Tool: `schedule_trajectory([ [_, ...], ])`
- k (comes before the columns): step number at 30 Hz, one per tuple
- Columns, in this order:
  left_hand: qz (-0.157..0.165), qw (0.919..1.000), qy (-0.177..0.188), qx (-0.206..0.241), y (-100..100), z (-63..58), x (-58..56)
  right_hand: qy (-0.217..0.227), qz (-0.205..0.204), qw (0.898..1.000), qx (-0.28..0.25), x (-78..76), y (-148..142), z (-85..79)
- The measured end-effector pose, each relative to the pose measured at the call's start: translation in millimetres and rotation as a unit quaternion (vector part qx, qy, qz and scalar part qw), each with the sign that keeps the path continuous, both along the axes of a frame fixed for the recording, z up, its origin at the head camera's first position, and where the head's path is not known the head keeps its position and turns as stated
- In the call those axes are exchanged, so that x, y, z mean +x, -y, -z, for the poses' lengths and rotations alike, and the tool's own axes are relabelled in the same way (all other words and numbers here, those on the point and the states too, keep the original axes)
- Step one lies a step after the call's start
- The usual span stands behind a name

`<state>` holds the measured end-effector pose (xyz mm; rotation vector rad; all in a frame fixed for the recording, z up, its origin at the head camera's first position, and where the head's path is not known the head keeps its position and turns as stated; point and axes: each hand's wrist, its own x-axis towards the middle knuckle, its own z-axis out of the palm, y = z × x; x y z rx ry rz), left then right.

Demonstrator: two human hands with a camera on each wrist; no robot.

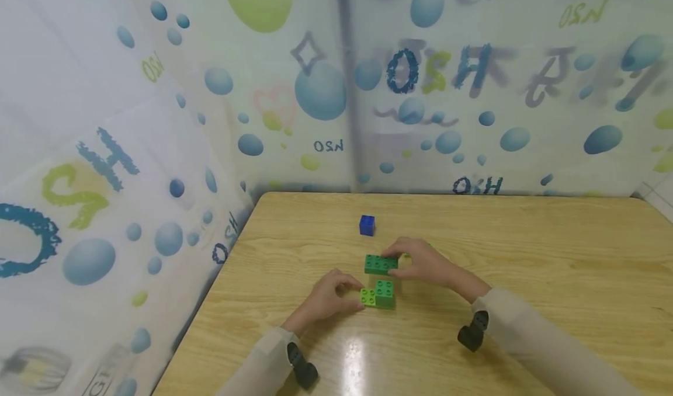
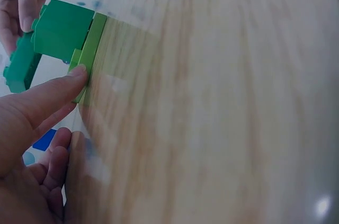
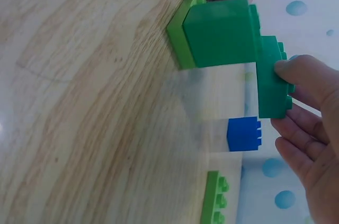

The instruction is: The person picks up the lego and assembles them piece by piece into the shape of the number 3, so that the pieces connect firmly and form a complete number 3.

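Note:
A flat light green building brick [image 1: 367, 297] lies on the table with a taller green brick [image 1: 384, 292] standing on its right part. My left hand [image 1: 330, 297] holds the light green brick at its left end, thumb on the near side, as the left wrist view shows. In my right hand [image 1: 420, 261] is a long dark green brick [image 3: 271, 83], pinched between thumb and fingers at its right end. The right wrist view shows this brick raised off the table, close to the top of the taller green brick. Whether the two touch I cannot tell.
Farther back on the table [image 1: 552, 250] sits a small blue brick [image 1: 367, 225]. Another light green brick [image 3: 212, 198] lies on the table, mostly hidden by my right hand in the head view. A patterned curtain [image 1: 420, 121] hangs behind the table and along its left side.

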<state>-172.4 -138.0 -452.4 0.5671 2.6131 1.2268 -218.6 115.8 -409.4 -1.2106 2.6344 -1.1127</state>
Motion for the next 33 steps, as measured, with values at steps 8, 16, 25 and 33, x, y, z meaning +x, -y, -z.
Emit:
schedule_trajectory([
  [8,0.003,1.0,-0.009,0.003,1.2,2.3,0.1,-0.004,-0.025,1.0,0.014,15.0,4.7,-10.6],
  [16,-0.001,0.9999,-0.011,0.0,1.5,2.6,0.0,-0.01,-0.038,0.999,0.021,27.1,8.6,-13.3],
  [25,-0.002,1.0,0.0,0.002,0.5,-0.1,0.5,-0.006,-0.029,0.999,0.029,35.1,9.2,-10.3],
  [33,-0.001,1.0,0.001,0.008,0.8,-0.6,1.0,-0.013,-0.027,0.999,0.02,35.0,10.0,-5.1],
])
